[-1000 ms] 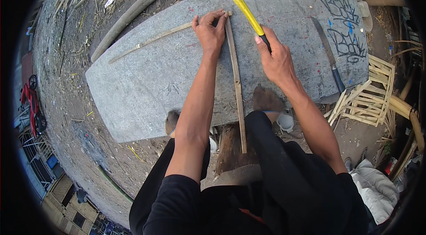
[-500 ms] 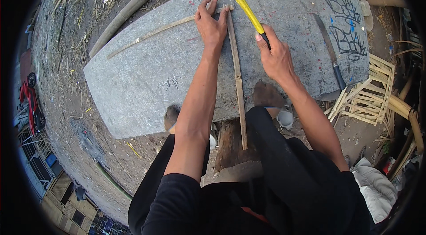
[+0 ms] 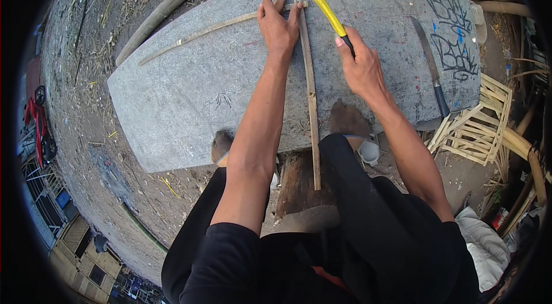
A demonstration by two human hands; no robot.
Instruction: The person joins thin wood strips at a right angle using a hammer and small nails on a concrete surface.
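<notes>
While the right hand keeps a firm grip round the black end of the yellow hammer, whose head shows just beyond the corner where the crosswise strip meets the long strip, the left hand has its thumb at that corner and its fingers spread, though whether this grip pinches or merely presses I cannot tell; both strips lie on the grey slab, so a swing slightly off line could catch the thumb, and a glancing hit could skew the corner, since only that hand seems to steady it; the long strip's near end reaches past the slab's edge, close to the right leg, where a bump might lever the corner loose, and the small nails lying in a loose cluster could scatter if the slab were jarred
</notes>
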